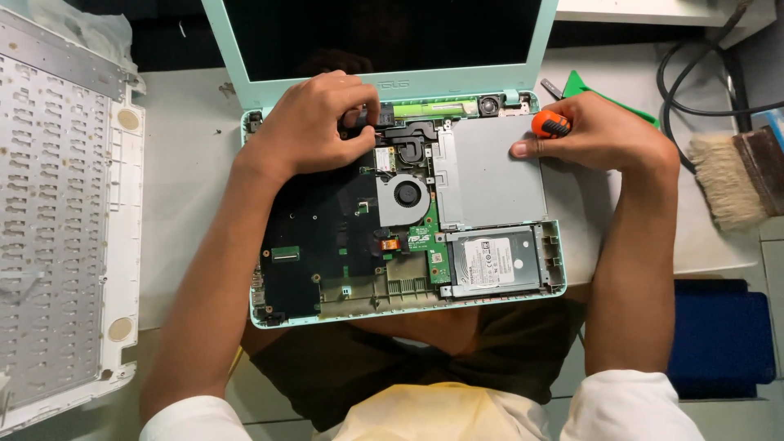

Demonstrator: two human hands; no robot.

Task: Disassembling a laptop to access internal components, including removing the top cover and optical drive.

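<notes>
Mid-teardown, we judge: our left hand [314,126] pinches a part at the opened laptop's [343,245] rear edge; right hand [600,131] grips an orange-handled screwdriver [551,124] over the silver drive tray [494,171]. Next likely calls for careful lifting.

This looks like a small electronics repair workshop. On the pale worktable [188,163] an opened mint-green laptop [400,204] lies with its circuit board, fan [406,194] and hard drive [492,261] bare. At nine o'clock lies the removed white keyboard cover [65,212]. At three o'clock rest a dusting brush [735,175] and black cables [694,73], tools of such a place.
</notes>
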